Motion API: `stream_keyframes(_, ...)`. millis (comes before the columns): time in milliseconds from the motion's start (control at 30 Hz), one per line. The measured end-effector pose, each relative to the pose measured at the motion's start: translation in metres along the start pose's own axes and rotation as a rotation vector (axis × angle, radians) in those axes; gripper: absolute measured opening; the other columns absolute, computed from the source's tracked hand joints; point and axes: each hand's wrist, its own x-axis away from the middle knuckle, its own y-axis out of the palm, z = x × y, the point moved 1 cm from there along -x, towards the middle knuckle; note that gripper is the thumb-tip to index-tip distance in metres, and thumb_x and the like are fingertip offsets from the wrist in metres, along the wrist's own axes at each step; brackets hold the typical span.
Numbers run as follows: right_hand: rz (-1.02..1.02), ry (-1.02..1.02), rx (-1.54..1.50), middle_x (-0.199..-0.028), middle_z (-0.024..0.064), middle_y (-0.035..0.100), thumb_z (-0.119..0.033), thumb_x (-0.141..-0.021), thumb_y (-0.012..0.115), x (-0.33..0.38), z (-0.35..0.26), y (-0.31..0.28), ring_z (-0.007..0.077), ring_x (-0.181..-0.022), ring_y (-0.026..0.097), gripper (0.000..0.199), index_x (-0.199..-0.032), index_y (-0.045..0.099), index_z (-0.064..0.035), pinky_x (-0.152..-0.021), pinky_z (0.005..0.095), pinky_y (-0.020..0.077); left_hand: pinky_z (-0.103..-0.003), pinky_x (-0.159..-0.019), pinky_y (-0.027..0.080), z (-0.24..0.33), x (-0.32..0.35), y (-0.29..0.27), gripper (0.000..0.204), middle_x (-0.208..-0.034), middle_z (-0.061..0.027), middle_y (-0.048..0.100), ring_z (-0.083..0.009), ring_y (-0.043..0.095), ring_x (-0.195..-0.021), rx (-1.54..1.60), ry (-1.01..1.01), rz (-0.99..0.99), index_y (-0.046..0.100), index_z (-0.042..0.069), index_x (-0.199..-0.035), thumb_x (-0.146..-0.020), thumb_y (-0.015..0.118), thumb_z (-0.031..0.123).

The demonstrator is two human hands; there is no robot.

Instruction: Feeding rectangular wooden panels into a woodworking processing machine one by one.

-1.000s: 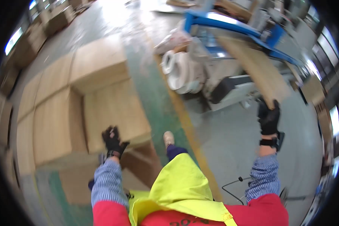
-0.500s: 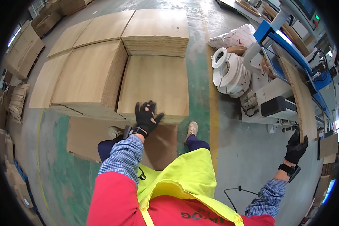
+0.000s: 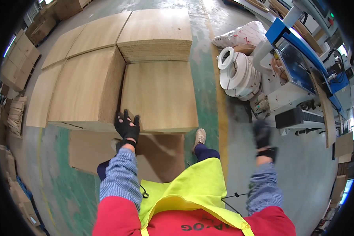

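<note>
My left hand (image 3: 127, 126), in a black glove with holes in it, touches the near left corner of the top board on the lower stack of wood panels (image 3: 159, 94). Its fingers are spread and hold nothing. Beside that corner rises the taller stack of panels (image 3: 84, 84). My right hand (image 3: 262, 133), also black-gloved, hangs in the air to the right of the stacks, smeared by motion, so its fingers cannot be read. Farther right, a single wood panel (image 3: 324, 108) rests on edge on the blue and white machine (image 3: 295, 67), apart from my right hand.
White rolls of edge band (image 3: 240, 74) and a white sack (image 3: 244, 34) stand beside the machine. A flat cardboard sheet (image 3: 90, 151) lies on the floor at my feet. More panel stacks (image 3: 153, 29) stand behind the lower one. A black roller support (image 3: 297, 118) juts from the machine.
My right hand has let go of the panel at the machine and swung left, toward the stacks. My left hand has slid left along the lower stack's front edge to its corner.
</note>
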Motion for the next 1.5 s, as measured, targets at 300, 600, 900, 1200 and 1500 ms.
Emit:
stream_keyframes(300,-0.111,0.499,0.965,-0.086,0.0082,0.061,-0.047,-0.089,0.049,-0.037,0.191,0.171,0.0198,-0.072,0.059,0.049,-0.105,0.053,-0.0002,-0.058,0.034,0.0479,-0.043,-0.098,0.035,0.002,0.092,0.002,0.056,-0.126,-0.0176,0.049,-0.0324,0.043,-0.119,0.422,-0.048,-0.016,0.051,0.009,-0.125,-0.079,0.061,0.039)
stream_keyframes(600,-0.308,0.362,0.645,-0.096,0.0021,0.062,-0.027,-0.089,0.055,0.006,0.053,0.269,0.0104,-0.086,0.055,0.037,-0.113,0.054,0.0014,-0.079,0.0246,0.042,-0.036,-0.089,0.042,-0.033,0.049,-0.052,0.036,-0.106,-0.0166,0.058,-0.031,0.054,-0.099,0.815,0.233,0.162,0.058,0.001,-0.104,-0.074,0.069,0.017)
stream_keyframes(900,-0.263,-0.138,0.809,-0.095,0.0082,0.06,-0.025,-0.083,0.06,0.167,-0.161,0.339,0.0119,-0.086,0.054,0.044,-0.114,0.052,0.006,-0.075,0.0289,0.0432,-0.039,-0.081,0.048,0.003,0.102,-0.146,0.023,-0.103,-0.0172,0.063,-0.0312,0.061,-0.095,0.896,0.839,0.221,0.059,0.0,-0.103,-0.082,0.053,0.001)
stream_keyframes(1200,0.517,-0.327,-0.309,-0.102,0.0078,0.065,-0.052,-0.092,0.037,0.22,-0.18,0.272,0.0179,-0.084,0.063,0.058,-0.121,0.05,-0.0032,-0.069,0.0305,0.0501,-0.021,-0.078,0.042,0.19,0.1,-0.333,0.026,-0.099,-0.0005,0.06,-0.009,0.053,-0.09,2.086,0.609,-0.941,0.055,-0.001,-0.112,-0.087,0.055,0.0)
stream_keyframes(1500,0.252,-0.307,-0.16,-0.087,0.0172,0.065,-0.044,-0.093,0.041,0.189,-0.172,0.247,0.0236,-0.066,0.065,0.049,-0.117,0.049,-0.002,-0.053,0.0319,0.0508,-0.03,-0.091,0.042,0.243,0.09,-0.237,0.032,-0.116,-0.0126,0.059,-0.023,0.055,-0.104,1.743,0.609,-0.72,0.055,-0.004,-0.116,-0.087,0.06,0.008)
